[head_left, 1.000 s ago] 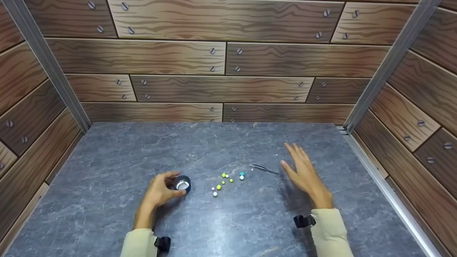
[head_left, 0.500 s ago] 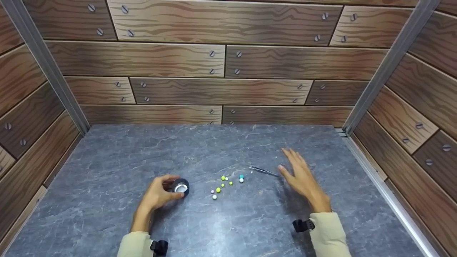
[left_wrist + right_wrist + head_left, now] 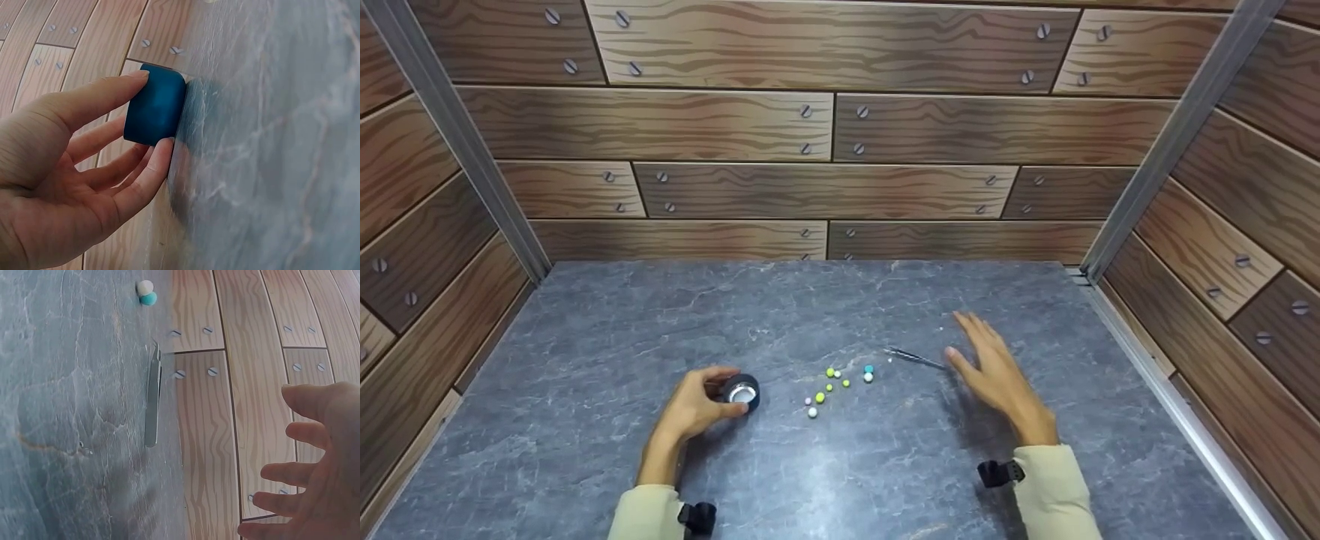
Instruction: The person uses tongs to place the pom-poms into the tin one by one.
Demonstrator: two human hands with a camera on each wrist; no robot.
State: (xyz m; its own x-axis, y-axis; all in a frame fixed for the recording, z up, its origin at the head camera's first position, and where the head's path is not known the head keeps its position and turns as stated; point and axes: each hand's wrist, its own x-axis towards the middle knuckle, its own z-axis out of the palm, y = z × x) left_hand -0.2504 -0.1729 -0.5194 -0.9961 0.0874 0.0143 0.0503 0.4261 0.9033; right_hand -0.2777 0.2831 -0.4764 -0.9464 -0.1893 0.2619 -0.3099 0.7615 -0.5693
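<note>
In the head view, the person's left hand [image 3: 690, 409] is over the left half of the grey marbled counter [image 3: 660, 315], its grip clamped on a small dark round cup [image 3: 753, 385]. Thumb and fingers pinch the cup from opposite sides; its opening faces up and shows a silvery inside. To the right of the cup lies a loose scatter of small beads: four yellow-green beads [image 3: 820, 397], a pale pink bead [image 3: 808, 401], white beads [image 3: 812, 412] and a teal bead [image 3: 868, 369] just beside one of the white ones. Farther right, slender tweezers [image 3: 915, 358] lie at a slant, near the thumb of the right hand [image 3: 997, 375]. That hand's grip holds nothing, its fingers extended and thumb apart. Both arms wear pale sleeves [image 3: 1054, 487] and black wrist devices [image 3: 1000, 472]. Behind the counter stands a wall [image 3: 840, 127] patterned as screwed wooden planks, between metal posts [image 3: 457, 135].

In the left wrist view, the cup looks deep blue from the side, its base at the counter. One digit presses along its upper side in this view, while another fingertip touches the lower side close to the surface.

In the right wrist view, the right hand's digits are spread, well apart from the tweezers, which lie on the counter with their bent tip toward the touching white and teal beads.
</note>
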